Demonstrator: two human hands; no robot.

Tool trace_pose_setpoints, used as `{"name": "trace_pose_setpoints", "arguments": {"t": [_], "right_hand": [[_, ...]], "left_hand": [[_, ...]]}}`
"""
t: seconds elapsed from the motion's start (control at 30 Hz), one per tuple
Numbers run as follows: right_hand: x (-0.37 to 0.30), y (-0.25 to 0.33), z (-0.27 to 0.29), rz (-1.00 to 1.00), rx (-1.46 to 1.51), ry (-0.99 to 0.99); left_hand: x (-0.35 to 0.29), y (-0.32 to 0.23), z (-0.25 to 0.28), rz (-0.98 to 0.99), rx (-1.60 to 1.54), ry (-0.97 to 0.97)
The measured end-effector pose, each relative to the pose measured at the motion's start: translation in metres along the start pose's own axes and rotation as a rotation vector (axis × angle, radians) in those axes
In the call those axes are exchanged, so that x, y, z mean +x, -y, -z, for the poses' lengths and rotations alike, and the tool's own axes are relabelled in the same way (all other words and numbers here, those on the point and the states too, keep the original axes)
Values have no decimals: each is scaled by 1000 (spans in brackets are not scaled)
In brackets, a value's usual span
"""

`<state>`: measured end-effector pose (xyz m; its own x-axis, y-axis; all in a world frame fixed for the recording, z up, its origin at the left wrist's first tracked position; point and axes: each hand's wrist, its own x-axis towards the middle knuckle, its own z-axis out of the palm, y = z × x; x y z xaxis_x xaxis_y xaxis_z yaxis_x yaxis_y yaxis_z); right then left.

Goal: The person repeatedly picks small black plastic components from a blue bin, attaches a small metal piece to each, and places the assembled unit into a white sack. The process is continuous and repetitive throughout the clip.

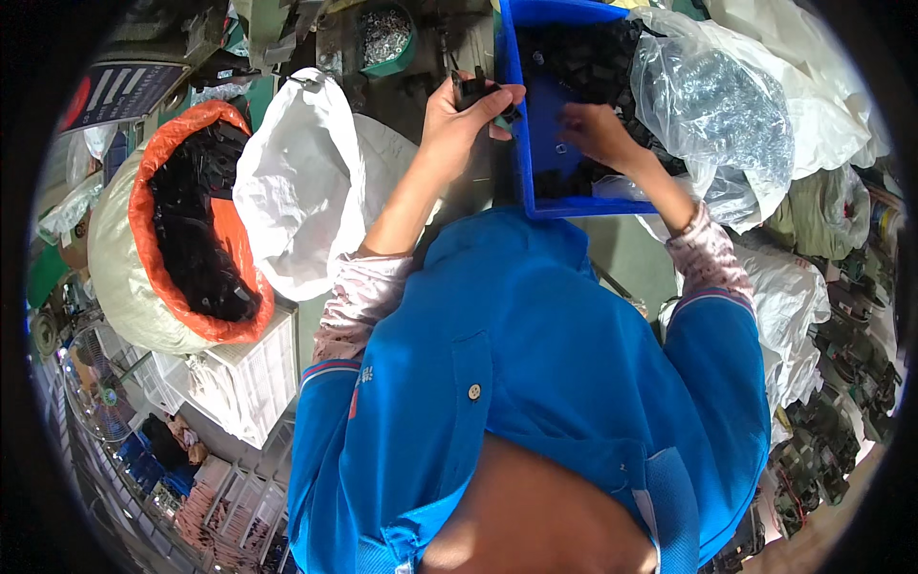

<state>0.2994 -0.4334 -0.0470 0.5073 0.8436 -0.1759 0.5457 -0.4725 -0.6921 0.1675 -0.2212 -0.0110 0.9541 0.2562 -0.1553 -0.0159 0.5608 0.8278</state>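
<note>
My left hand (459, 122) is closed around a small black plastic part (469, 92), just left of the blue bin (521, 143). Thumb and fingers hide much of that part. Over the inside of the bin is my right hand (604, 139), its fingers bent together and in shade; whatever they may hold cannot be made out. Heaped black plastic pieces (598, 59) lie in the bin's far side. A small shiny piece (561, 148) shows on the bin floor below my right fingertips.
Left of me stand an open white sack (301, 182) and an orange-lined sack (143, 206) of black parts. A green tub (390, 67) of small metal pieces sits at the back. Clear plastic bags (712, 105) overlap the bin's right side. A white crate (258, 383) is lower left.
</note>
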Motion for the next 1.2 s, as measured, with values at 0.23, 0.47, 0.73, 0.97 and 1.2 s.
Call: {"name": "trace_pose_setpoints", "arguments": {"t": [0.23, 0.47, 0.73, 0.97, 1.2], "right_hand": [[19, -43, -32, -70, -65, 148], [35, 108, 44, 160, 734, -6], [73, 139, 26, 570, 223, -71], [96, 143, 20, 631, 237, 140], [72, 130, -10, 114, 855, 188]], "left_hand": [[-18, -13, 7, -71, 277, -38], [-34, -24, 13, -147, 334, -195], [-54, -38, 17, -299, 596, -372], [-63, -36, 11, -353, 506, -474], [-53, -27, 25, -551, 487, -552]]}}
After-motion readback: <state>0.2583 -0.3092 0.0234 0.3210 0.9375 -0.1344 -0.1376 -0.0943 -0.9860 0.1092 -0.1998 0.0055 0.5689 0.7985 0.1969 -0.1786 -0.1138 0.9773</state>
